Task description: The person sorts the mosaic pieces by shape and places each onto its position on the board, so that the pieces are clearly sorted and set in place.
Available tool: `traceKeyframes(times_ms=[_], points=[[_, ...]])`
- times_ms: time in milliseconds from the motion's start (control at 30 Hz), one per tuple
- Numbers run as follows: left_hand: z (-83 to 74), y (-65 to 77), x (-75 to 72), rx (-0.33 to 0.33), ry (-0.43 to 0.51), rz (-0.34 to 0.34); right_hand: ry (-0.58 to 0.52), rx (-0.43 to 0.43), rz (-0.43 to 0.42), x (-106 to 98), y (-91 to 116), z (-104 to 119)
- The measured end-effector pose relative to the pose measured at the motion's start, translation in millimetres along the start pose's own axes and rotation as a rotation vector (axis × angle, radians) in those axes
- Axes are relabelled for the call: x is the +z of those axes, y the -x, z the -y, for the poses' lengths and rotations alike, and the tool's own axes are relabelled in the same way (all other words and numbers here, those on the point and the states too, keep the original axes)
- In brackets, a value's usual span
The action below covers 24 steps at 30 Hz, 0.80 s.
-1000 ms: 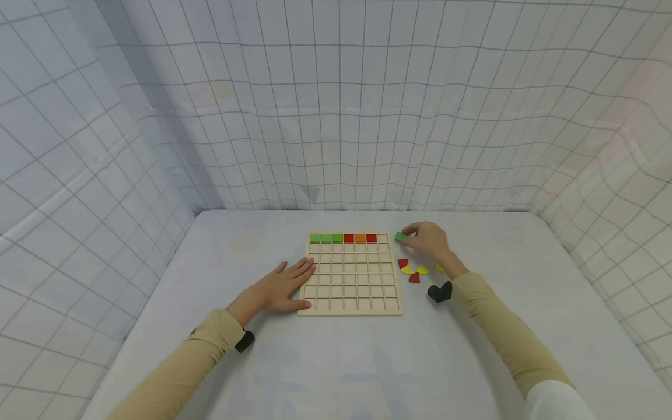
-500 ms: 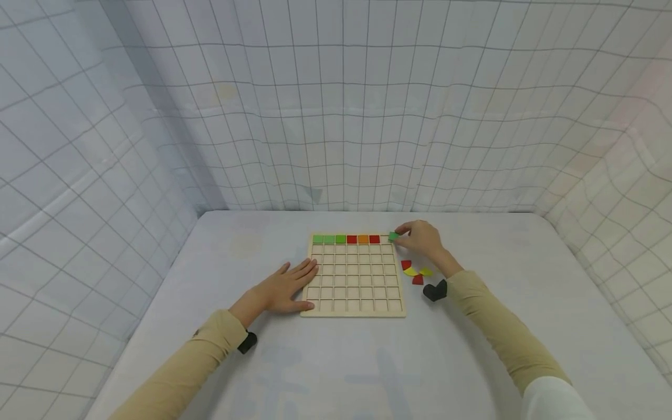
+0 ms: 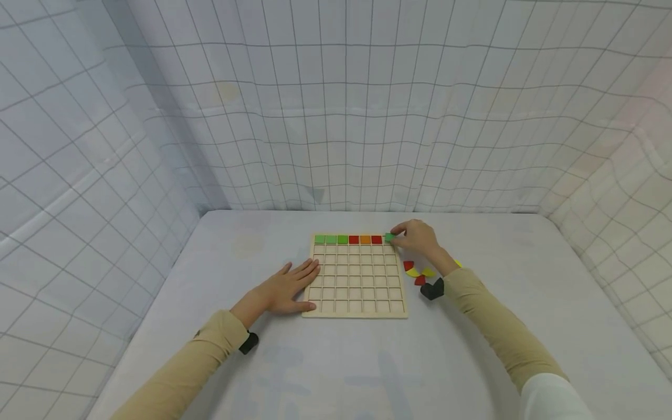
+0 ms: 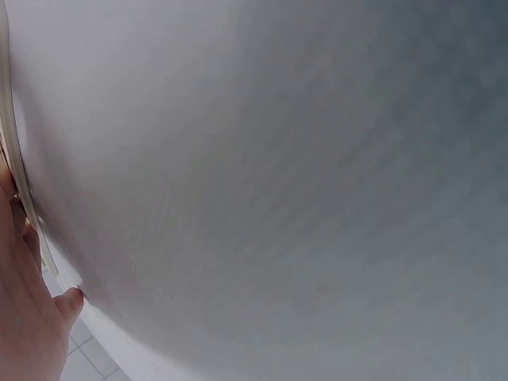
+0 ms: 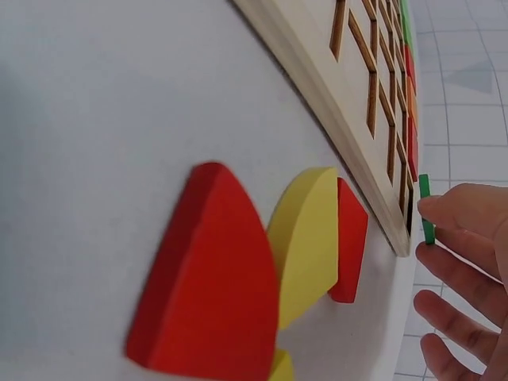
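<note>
My right hand (image 3: 418, 237) pinches a small green square tile (image 3: 389, 238) between thumb and fingers, over the far right corner cell of a wooden grid board (image 3: 349, 281). The right wrist view shows the tile (image 5: 426, 208) nearly edge-on, tilted between the fingertips just past the board's corner. Spread flat, my left hand (image 3: 283, 290) rests with its fingertips and thumb on the board's left edge. Several tiles line the board's far row: green ones at the left, then red, an orange tile (image 3: 365, 240) and a red tile (image 3: 377, 240).
Red (image 5: 210, 278) and yellow (image 5: 309, 238) curved pieces lie to the right of the board. Another yellow piece (image 3: 458, 263) shows partly behind my right forearm. Dark wrist-worn devices (image 3: 433, 289) sit at both wrists. A grid-patterned white curtain (image 3: 336, 146) stands behind the table.
My right hand has carried the green tile leftward, from beside the board to over its far right corner cell. The left hand stays on the board's edge.
</note>
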<state>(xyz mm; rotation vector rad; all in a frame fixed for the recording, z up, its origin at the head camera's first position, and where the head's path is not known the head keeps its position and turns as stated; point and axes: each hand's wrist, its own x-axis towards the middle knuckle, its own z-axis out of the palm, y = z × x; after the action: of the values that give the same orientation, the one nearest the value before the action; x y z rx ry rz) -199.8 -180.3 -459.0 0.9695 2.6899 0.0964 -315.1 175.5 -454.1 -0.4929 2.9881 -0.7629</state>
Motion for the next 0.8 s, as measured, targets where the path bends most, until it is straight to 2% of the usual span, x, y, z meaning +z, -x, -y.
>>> traceKeyframes(times_ms=[800], points=[[1.2,-1.3,3.5,-0.002,-0.005,-0.011,0.042,-0.02,0.034,6.1,-4.3,1.5]])
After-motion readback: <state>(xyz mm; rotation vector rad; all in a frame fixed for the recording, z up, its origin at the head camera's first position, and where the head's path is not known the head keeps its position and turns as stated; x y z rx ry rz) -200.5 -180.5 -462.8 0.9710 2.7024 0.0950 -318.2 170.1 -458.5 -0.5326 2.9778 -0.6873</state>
